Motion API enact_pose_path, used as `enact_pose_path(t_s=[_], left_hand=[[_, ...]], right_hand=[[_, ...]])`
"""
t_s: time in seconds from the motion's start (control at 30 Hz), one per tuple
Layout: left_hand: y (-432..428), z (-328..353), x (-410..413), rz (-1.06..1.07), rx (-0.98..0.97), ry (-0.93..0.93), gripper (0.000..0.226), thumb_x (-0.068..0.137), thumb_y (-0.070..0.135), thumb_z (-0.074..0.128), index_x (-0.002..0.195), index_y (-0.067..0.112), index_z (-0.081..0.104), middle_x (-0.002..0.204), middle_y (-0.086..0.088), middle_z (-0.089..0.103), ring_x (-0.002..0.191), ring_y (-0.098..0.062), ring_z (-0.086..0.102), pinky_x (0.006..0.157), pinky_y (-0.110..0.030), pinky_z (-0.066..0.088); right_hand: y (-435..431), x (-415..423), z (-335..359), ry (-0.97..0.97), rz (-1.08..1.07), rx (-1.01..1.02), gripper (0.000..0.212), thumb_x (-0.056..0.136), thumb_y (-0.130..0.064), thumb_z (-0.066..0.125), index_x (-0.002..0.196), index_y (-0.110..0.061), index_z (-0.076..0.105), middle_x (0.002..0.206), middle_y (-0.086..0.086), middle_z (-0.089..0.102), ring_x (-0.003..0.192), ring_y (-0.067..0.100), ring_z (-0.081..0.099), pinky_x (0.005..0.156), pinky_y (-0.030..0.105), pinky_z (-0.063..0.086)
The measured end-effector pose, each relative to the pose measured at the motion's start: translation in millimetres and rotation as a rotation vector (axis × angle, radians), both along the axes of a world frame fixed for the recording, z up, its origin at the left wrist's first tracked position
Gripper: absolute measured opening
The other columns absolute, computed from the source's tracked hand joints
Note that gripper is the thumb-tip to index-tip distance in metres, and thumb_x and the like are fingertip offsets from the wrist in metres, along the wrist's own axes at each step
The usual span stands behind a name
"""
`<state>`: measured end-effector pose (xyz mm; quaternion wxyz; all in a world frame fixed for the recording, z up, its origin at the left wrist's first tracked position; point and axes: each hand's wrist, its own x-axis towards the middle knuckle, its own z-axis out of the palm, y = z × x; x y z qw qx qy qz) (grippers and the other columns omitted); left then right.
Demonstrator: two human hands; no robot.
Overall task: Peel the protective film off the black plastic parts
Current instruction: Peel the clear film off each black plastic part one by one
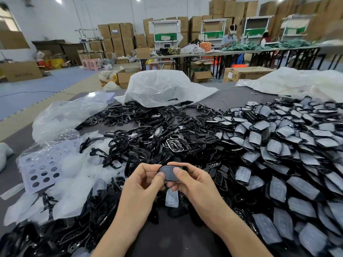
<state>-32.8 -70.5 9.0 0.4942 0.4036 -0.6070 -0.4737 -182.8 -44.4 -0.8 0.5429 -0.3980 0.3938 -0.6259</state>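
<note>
Both hands hold one black plastic part [169, 173] low in the middle of the head view, its grey filmed face turned up. My left hand [143, 184] grips its left end, thumb tip at the film's edge. My right hand [192, 179] pinches the right side, thumb on top. A peeled clear film piece [171, 198] lies just under my hands. To the right spreads a heap of film-covered parts [278, 151]. Bare black parts [148, 143] are piled ahead and to the left.
Discarded clear films [74, 184] and a lilac perforated sheet [42, 167] lie left on the grey table [232, 99]. A crumpled plastic bag [163, 88] sits behind the piles. Far back are long tables, cardboard boxes and a seated person [230, 38].
</note>
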Motion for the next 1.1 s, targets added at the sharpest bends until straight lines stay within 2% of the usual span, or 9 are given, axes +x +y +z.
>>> enact_pose_path(t_s=[0.13, 0.27, 0.43, 0.53, 0.63, 0.8, 0.9, 0.97, 1.1], left_hand=[[0.8, 0.6, -1.1, -0.024, 0.015, 0.033, 0.006, 0.092, 0.007, 0.064, 0.095, 0.012, 0.067, 0.069, -0.001, 0.067, 0.065, -0.009, 0.062, 0.064, -0.012, 0.049], [0.4, 0.2, -0.6, -0.025, 0.027, 0.053, 0.006, 0.092, 0.005, 0.064, 0.093, 0.011, 0.067, 0.067, -0.004, 0.066, 0.064, -0.010, 0.061, 0.061, -0.013, 0.048], [2.5, 1.3, -0.7, -0.060, 0.035, 0.067, 0.011, 0.091, 0.001, 0.063, 0.092, 0.010, 0.067, 0.067, -0.003, 0.069, 0.058, -0.007, 0.061, 0.053, -0.011, 0.046], [3.5, -0.4, -1.9, -0.081, 0.032, 0.069, 0.012, 0.091, 0.000, 0.064, 0.092, 0.011, 0.068, 0.069, -0.004, 0.071, 0.063, -0.009, 0.064, 0.061, -0.015, 0.050], [3.7, -1.7, -3.3, -0.099, 0.015, 0.041, 0.011, 0.090, 0.002, 0.067, 0.093, 0.012, 0.070, 0.071, -0.005, 0.072, 0.064, -0.008, 0.065, 0.064, -0.015, 0.051], [2.3, -5.3, 0.2, -0.105, -0.102, -0.103, 0.022, 0.092, 0.006, 0.065, 0.098, 0.025, 0.075, 0.081, -0.002, 0.075, 0.079, -0.012, 0.071, 0.075, -0.018, 0.054], [4.6, -6.3, -0.2, -0.083, -0.219, -0.204, 0.034, 0.096, 0.003, 0.058, 0.109, 0.031, 0.072, 0.093, 0.010, 0.074, 0.089, -0.004, 0.069, 0.078, -0.008, 0.048], [7.4, -7.8, -2.3, -0.043, -0.342, -0.299, 0.033, 0.098, 0.009, 0.057, 0.115, 0.035, 0.068, 0.100, 0.018, 0.071, 0.094, -0.001, 0.067, 0.078, -0.006, 0.046], [11.0, -11.9, -2.3, -0.051, -0.599, -0.557, 0.028, 0.103, 0.020, 0.046, 0.124, 0.033, 0.061, 0.097, 0.020, 0.060, 0.081, 0.003, 0.059, 0.066, -0.013, 0.044]], right_hand=[[-1.3, 1.0, 2.9, -0.095, 0.011, 0.030, 0.028, 0.101, -0.002, 0.047, 0.104, -0.003, 0.075, 0.095, 0.016, 0.075, 0.069, 0.018, 0.065, 0.064, 0.023, 0.054], [-1.0, 2.5, 2.4, -0.094, 0.003, 0.036, 0.029, 0.101, -0.004, 0.049, 0.098, -0.008, 0.077, 0.095, 0.015, 0.075, 0.068, 0.018, 0.066, 0.063, 0.023, 0.054], [-1.6, 3.7, 2.9, -0.113, 0.004, 0.059, 0.015, 0.097, -0.003, 0.058, 0.096, -0.007, 0.073, 0.086, 0.012, 0.073, 0.064, 0.018, 0.065, 0.059, 0.023, 0.054], [-2.3, 4.5, 0.6, -0.095, 0.002, 0.066, 0.010, 0.095, -0.001, 0.062, 0.092, -0.006, 0.070, 0.076, 0.010, 0.070, 0.060, 0.018, 0.064, 0.057, 0.024, 0.053], [-3.0, 2.5, -0.1, -0.070, 0.011, 0.070, 0.002, 0.085, -0.009, 0.072, 0.084, -0.011, 0.073, 0.072, 0.010, 0.068, 0.059, 0.019, 0.063, 0.057, 0.025, 0.052], [-0.8, -3.5, -0.1, 0.090, 0.039, 0.046, 0.006, 0.075, -0.020, 0.075, 0.074, -0.025, 0.074, 0.073, 0.007, 0.071, 0.065, 0.016, 0.066, 0.061, 0.024, 0.053], [0.6, -6.6, 1.5, 0.178, 0.002, 0.047, 0.007, 0.081, -0.018, 0.071, 0.075, -0.020, 0.068, 0.072, 0.008, 0.071, 0.065, 0.014, 0.066, 0.062, 0.022, 0.053], [-0.2, -8.1, 1.9, 0.195, -0.065, 0.077, 0.015, 0.086, -0.015, 0.069, 0.074, -0.018, 0.062, 0.073, 0.006, 0.070, 0.063, 0.013, 0.064, 0.061, 0.021, 0.052], [-3.0, -7.3, 2.3, 0.089, -0.144, 0.115, 0.034, 0.089, -0.009, 0.067, 0.060, -0.023, 0.056, 0.071, 0.006, 0.065, 0.064, 0.015, 0.061, 0.059, 0.024, 0.050]])
